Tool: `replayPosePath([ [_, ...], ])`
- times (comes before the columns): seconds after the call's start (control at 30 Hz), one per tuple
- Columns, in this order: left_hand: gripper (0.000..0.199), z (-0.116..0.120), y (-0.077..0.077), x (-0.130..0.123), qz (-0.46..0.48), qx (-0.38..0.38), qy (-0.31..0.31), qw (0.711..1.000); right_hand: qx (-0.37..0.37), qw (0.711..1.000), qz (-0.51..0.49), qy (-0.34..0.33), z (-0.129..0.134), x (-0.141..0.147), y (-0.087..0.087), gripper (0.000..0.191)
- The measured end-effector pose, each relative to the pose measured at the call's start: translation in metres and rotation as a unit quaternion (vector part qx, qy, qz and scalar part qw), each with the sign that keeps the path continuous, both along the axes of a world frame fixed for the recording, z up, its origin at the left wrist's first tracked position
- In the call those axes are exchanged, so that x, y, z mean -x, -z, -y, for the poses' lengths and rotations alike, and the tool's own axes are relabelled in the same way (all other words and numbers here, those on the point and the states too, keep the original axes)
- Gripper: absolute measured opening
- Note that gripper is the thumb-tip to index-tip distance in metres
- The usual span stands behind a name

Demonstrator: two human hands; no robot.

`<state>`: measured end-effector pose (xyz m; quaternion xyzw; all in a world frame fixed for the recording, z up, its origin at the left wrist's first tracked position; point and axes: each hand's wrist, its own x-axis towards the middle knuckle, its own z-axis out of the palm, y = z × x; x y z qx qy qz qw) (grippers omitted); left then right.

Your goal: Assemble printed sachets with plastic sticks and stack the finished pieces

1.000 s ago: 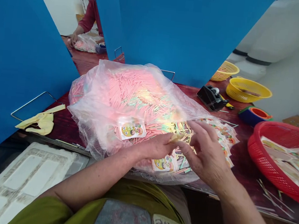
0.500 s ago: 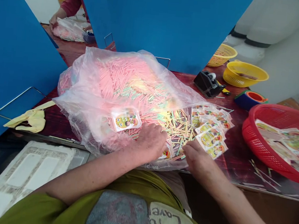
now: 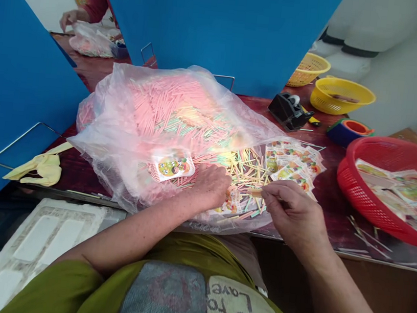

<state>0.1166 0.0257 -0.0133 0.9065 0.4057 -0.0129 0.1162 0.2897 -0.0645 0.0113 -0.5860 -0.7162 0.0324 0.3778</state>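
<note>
A big clear plastic bag (image 3: 95, 140) lies on the table, full of thin pastel sticks (image 3: 158, 100), mostly pink, with loose yellow and green ones at its mouth. My left hand (image 3: 211, 188) is closed, knuckles up, over these sticks; its fingertips are hidden. Against it, partly covered, is a printed packet (image 3: 230, 204). To the right, my right hand (image 3: 295, 214) pinches a few thin pale sticks (image 3: 253, 193) between thumb and forefinger, pointing left. Another cartoon-printed packet (image 3: 172, 165) rests on the bag left of my hands. Several similar packets (image 3: 294, 167) are fanned out beyond my right hand.
A red basket (image 3: 352, 190) with packets stands at the right. Behind are a black tape dispenser (image 3: 290, 112), coloured tape rolls (image 3: 347, 133) and a yellow basket (image 3: 341, 98). Blue panels (image 3: 224, 30) border the table. A co-worker's hand (image 3: 72, 18) shows far left.
My right hand has risen and turned, now showing its thumb side with sticks in the pinch. My left hand stays almost in place. The co-worker's hand has lifted from their bag.
</note>
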Motion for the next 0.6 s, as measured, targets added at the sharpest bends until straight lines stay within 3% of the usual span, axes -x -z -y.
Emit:
replayPosePath([
  [0.13,0.011,-0.010,-0.010,-0.001,0.023,0.040,0.005,0.999,-0.030,0.999,0.024,0.012,-0.002,0.007,-0.003,0.008],
  [0.27,0.014,-0.017,-0.010,0.001,0.010,0.025,0.000,1.000,0.050,0.995,0.060,-0.068,-0.012,0.030,0.028,0.021],
  [0.37,0.015,-0.016,-0.006,0.008,0.034,0.005,-0.001,0.999,0.090,0.993,0.029,-0.072,-0.017,0.033,0.046,0.022],
  [0.5,0.019,-0.016,-0.005,0.021,0.183,0.060,0.009,0.981,0.017,0.989,-0.144,-0.016,-0.018,0.011,0.031,0.008],
  [0.6,0.029,-0.018,-0.007,0.026,0.264,0.101,0.055,0.958,-0.059,0.985,-0.162,0.003,-0.020,0.004,0.010,0.013],
])
